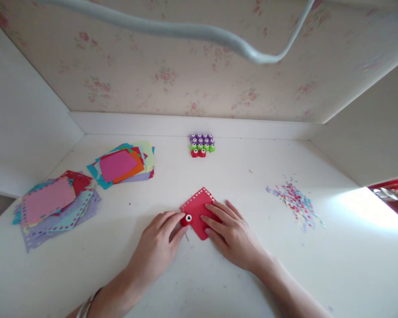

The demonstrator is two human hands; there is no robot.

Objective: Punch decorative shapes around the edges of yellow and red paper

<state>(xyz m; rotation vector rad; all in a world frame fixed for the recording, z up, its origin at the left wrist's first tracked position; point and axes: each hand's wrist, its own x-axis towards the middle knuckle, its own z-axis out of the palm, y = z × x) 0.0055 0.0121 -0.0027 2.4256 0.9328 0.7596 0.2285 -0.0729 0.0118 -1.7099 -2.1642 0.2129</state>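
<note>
A red sheet of paper (199, 221) lies turned like a diamond on the white table, with punched holes along its two upper edges. At its left corner, my left hand (161, 236) grips a small red craft punch (186, 219) with a white and black button on top, between thumb and fingers. My right hand (230, 234) rests on the paper's right side with fingers spread and stretched out. Whether the punch's slot is around the paper edge cannot be made out.
Several purple, green and red punches (202, 143) stand in rows at the back. Coloured paper (119, 165) is piled at the left, with hole-edged sheets (49, 205) nearer. Tiny punched bits (295, 201) are heaped at the right. A white cable (185, 30) hangs across the top.
</note>
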